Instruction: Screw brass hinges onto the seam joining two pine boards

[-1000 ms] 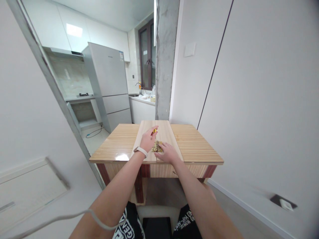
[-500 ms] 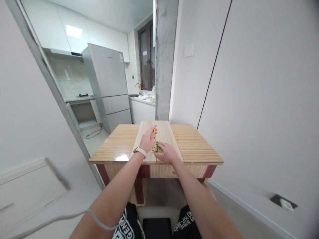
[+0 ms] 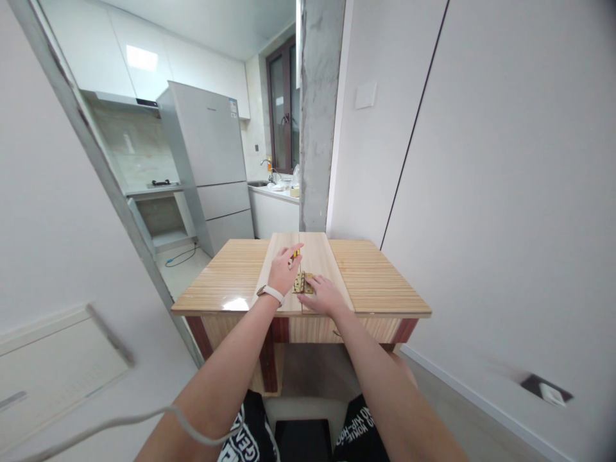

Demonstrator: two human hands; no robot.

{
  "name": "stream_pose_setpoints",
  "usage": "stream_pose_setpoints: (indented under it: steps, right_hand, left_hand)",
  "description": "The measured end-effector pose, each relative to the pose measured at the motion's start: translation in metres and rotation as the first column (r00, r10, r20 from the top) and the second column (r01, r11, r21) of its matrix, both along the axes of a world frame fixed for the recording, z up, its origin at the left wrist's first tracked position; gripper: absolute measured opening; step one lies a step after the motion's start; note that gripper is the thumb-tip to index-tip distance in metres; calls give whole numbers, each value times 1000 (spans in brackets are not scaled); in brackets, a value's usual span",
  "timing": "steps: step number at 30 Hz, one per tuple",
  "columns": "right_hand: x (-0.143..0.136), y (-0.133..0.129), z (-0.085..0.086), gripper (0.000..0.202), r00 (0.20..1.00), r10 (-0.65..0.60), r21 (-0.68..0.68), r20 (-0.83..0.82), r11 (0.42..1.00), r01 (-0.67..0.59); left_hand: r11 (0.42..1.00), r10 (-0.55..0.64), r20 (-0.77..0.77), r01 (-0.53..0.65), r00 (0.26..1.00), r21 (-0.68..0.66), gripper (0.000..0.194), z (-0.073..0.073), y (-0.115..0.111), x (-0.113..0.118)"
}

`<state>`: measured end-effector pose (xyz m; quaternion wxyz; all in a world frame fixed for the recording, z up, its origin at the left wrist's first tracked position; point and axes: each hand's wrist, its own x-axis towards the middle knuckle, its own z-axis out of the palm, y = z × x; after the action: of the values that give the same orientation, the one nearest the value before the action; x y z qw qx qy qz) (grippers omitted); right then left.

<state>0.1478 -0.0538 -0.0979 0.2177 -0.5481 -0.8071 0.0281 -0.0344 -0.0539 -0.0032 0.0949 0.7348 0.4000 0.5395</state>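
Note:
A brass hinge [image 3: 303, 283] lies across the seam of two pale wooden boards [image 3: 317, 255] on a striped wooden table [image 3: 380, 282]. My left hand [image 3: 283, 271], with a white band on its wrist, grips a small yellow and black screwdriver [image 3: 295, 254] just above the hinge's left leaf. My right hand [image 3: 325, 297] rests flat on the right board, fingertips touching the hinge's right leaf. Part of the hinge is hidden under my fingers.
A grey concrete pillar [image 3: 320, 115] and white wall stand right behind the table. To the left a doorway opens into a kitchen with a tall fridge [image 3: 209, 163] and a sink counter [image 3: 273, 192]. A white cable [image 3: 115, 423] hangs past my left arm.
My left hand has turned slightly, so the screwdriver's handle sits lower and tilted compared with half a second ago. My right hand and the hinge have stayed put.

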Motion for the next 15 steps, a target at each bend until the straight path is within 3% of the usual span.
stream_pose_setpoints:
  steps: [6, 15]
  right_hand:
    - [-1, -3, 3, 72, 1000, 17, 29, -5, 999, -17]
    - [0, -1, 0, 76, 1000, 7, 32, 3, 999, -7]
  left_hand:
    - [995, -94, 11, 94, 995, 28, 40, 1, -2, 0]
    - [999, -49, 41, 49, 998, 0, 35, 0, 0, -2]
